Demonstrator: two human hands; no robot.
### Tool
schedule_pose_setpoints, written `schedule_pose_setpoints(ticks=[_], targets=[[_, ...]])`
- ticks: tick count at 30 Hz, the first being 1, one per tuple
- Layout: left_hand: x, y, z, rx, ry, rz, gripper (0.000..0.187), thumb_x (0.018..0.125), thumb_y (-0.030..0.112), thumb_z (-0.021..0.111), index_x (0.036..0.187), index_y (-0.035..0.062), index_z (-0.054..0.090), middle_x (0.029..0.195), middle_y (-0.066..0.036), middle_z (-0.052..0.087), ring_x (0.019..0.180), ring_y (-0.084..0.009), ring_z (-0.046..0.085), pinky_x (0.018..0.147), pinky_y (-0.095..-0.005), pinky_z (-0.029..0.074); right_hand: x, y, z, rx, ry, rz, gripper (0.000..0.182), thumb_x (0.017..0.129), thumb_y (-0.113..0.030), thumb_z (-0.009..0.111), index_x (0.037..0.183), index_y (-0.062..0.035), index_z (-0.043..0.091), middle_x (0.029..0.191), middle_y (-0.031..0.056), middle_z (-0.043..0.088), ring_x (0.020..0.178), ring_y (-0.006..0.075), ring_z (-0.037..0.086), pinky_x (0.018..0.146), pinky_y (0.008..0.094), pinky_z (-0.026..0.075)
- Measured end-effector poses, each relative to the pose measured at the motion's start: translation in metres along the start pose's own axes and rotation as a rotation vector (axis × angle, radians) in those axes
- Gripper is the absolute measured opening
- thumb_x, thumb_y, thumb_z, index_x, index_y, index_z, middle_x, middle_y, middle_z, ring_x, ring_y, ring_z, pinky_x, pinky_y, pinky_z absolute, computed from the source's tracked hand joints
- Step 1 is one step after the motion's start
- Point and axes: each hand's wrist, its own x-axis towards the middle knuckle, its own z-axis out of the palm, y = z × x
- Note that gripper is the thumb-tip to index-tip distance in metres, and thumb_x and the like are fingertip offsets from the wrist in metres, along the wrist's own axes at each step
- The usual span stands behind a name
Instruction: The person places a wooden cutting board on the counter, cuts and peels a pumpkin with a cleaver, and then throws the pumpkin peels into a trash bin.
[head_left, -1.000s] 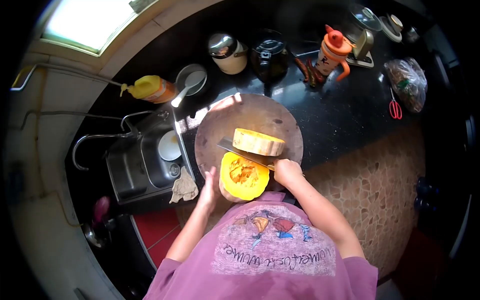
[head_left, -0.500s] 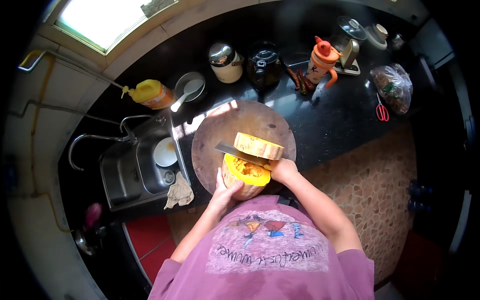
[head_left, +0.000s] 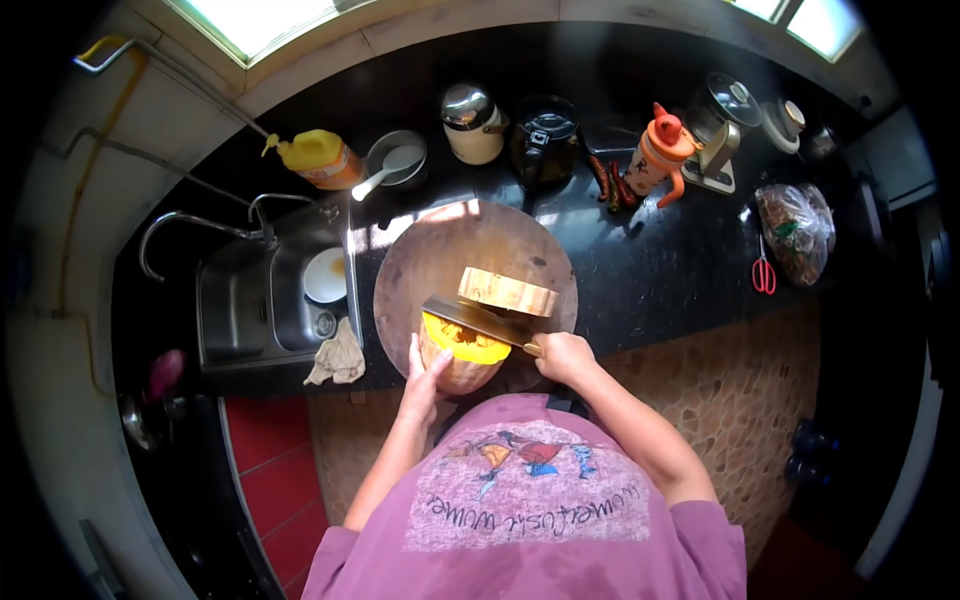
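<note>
A round wooden cutting board (head_left: 425,245) lies on the counter in front of me. On its near edge sits a cut pumpkin (head_left: 466,374), its yellow flesh and stringy hollow facing up. My left hand (head_left: 422,388) holds the pumpkin's left side, thumb toward me. My right hand (head_left: 564,358) is closed round the handle of a kitchen knife (head_left: 476,320). The broad blade lies across the far edge of the pumpkin's cut face. Just beyond the blade, a thick pumpkin slice (head_left: 508,292) rests on the board, mostly showing its rind.
At left is a steel sink (head_left: 235,315) with a white plate (head_left: 325,277) and a cloth (head_left: 338,355) at its edge. Behind stand a yellow bottle (head_left: 322,160), a bowl (head_left: 412,175), an orange cup (head_left: 655,160) and chillies (head_left: 612,185). Red scissors (head_left: 763,275) lie right, beside a plastic bag (head_left: 797,230).
The pumpkin slice has tipped away, showing more rind and less yellow top. More of the blade shows, at the pumpkin's far edge. Both hands keep their grips; the view has shifted slightly.
</note>
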Motion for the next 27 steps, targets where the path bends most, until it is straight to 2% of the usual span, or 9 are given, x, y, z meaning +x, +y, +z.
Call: schedule_pose_setpoints(ticks=[3,8,11,12,16,18,20,26,27], targets=[[-0.004,-0.002,0.003,0.014,0.043,-0.014,0.113,0.075,0.047,0.075,0.157,0.0208,0.002,0.157,-0.017,0.019,0.139,-0.0389,0.028,0.098,-0.0603,0.038,-0.023,0.015,-0.02,0.049,-0.014,-0.061,0.02,0.075,-0.017,0.062,0.093,-0.0113,0.067,0.082,0.0191,0.068,0.081,0.0375,0.067,0.072,0.0475,0.054],[-0.003,-0.006,0.006,-0.063,0.071,0.021,0.108,0.078,0.042,0.073,0.157,0.0203,0.003,0.156,-0.018,0.022,0.139,-0.0387,0.03,0.099,-0.0568,0.04,-0.084,0.064,-0.074,0.185,-0.201,-0.053,0.015,0.074,-0.018,0.064,0.087,-0.0121,0.068,0.079,0.0175,0.068,0.076,0.0372,0.066,0.069,0.0451,0.052],[-0.004,-0.007,0.006,-0.038,0.085,0.032,0.109,0.077,0.045,0.073,0.157,0.0216,0.003,0.156,-0.018,0.021,0.139,-0.0399,0.029,0.1,-0.0608,0.037,-0.135,0.095,-0.108,0.229,-0.131,0.078,0.015,0.074,-0.023,0.068,0.084,-0.0112,0.069,0.072,0.0158,0.066,0.066,0.032,0.065,0.064,0.039,0.051],[-0.007,-0.002,0.008,0.008,0.094,-0.024,0.11,0.078,0.048,0.071,0.157,0.0226,0.0,0.158,-0.019,0.014,0.141,-0.0426,0.023,0.101,-0.0675,0.03,-0.151,0.109,-0.112,0.251,-0.111,0.162,0.016,0.074,-0.024,0.07,0.084,-0.011,0.069,0.071,0.0151,0.066,0.064,0.0303,0.064,0.063,0.0374,0.05],[-0.019,0.008,0.018,0.05,0.139,-0.153,0.113,0.078,0.056,0.068,0.156,0.0259,-0.007,0.162,-0.019,0.001,0.145,-0.0487,0.009,0.1,-0.0789,0.014,-0.178,0.166,-0.101,0.344,0.112,0.434,0.022,0.077,-0.028,0.071,0.091,-0.0113,0.071,0.075,0.014,0.068,0.069,0.0302,0.066,0.066,0.0373,0.05],[-0.021,0.004,0.022,0.026,0.143,-0.146,0.115,0.077,0.059,0.067,0.156,0.0259,-0.01,0.162,-0.019,-0.002,0.145,-0.0499,0.006,0.1,-0.0798,0.014,-0.168,0.188,-0.087,0.19,0.413,0.601,0.028,0.075,-0.03,0.071,0.096,-0.0114,0.071,0.082,0.0151,0.07,0.078,0.0339,0.068,0.07,0.0403,0.052],[-0.018,-0.002,0.024,-0.049,0.172,-0.126,0.116,0.077,0.06,0.068,0.155,0.0262,-0.011,0.162,-0.019,-0.002,0.144,-0.0502,0.006,0.1,-0.08,0.013,-0.147,0.223,-0.068,0.183,0.477,0.602,0.031,0.076,-0.029,0.068,0.104,-0.013,0.068,0.089,0.0173,0.07,0.086,0.0378,0.067,0.076,0.0446,0.053],[-0.004,-0.015,0.034,-0.033,0.29,-0.047,0.117,0.078,0.063,0.069,0.155,0.0252,-0.01,0.161,-0.021,0.0,0.143,-0.0515,0.013,0.099,-0.0798,0.018,-0.093,0.275,-0.058,0.041,0.621,0.807,0.037,0.077,-0.023,0.061,0.113,-0.0154,0.064,0.097,0.0195,0.07,0.092,0.0399,0.067,0.081,0.0493,0.052],[-0.004,-0.014,0.036,-0.029,0.335,-0.033,0.118,0.074,0.064,0.072,0.156,0.0233,-0.003,0.159,-0.021,0.009,0.138,-0.0523,0.024,0.094,-0.0767,0.03,-0.086,0.285,-0.059,0.043,0.621,0.804,0.038,0.077,-0.022,0.061,0.114,-0.0133,0.063,0.099,0.021,0.069,0.094,0.0402,0.066,0.083,0.0493,0.052]])
